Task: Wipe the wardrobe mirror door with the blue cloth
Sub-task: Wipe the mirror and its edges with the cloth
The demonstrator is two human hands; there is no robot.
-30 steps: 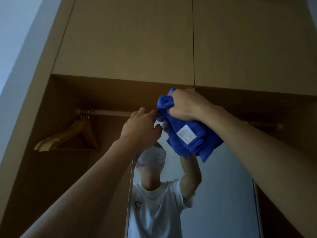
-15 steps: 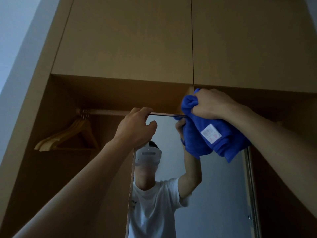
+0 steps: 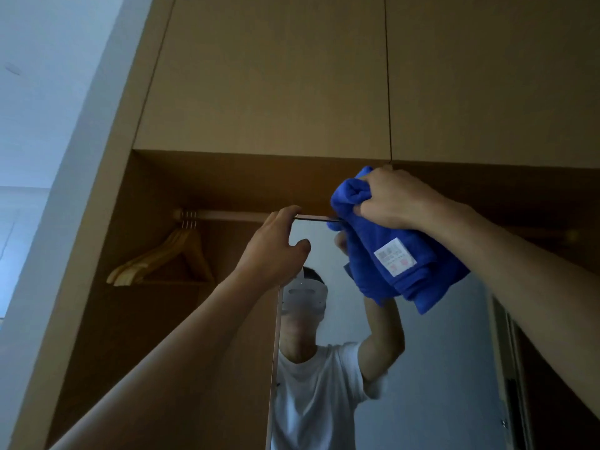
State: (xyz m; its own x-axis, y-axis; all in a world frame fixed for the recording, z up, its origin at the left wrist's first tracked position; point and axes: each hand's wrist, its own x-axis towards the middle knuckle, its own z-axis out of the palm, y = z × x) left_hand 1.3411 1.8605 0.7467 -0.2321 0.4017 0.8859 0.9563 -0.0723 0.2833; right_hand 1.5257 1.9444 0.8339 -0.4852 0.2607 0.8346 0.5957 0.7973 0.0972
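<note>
Right hand (image 3: 394, 198) gripping the soft, light blue cloth (image 3: 399, 264), bunched against the top edge of the wardrobe mirror door (image 3: 438, 352); left hand (image 3: 274, 248) curled over that edge near its left corner, probably steadying the rigid, breakable glass.

Cloth (image 3: 389, 264) at top edge of mirror door (image 3: 438, 352), hangers (image 3: 162, 258) on rail (image 3: 227, 215) to the left

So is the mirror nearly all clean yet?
Not nearly. Done: the right hand grips the bunched blue cloth, raised to the top edge of the mirror door. In hand: the left hand holds the door's top corner while the cloth sits against that edge. Left: all the glass below, where the reflection shows; no wiped patches can be told apart.
</note>
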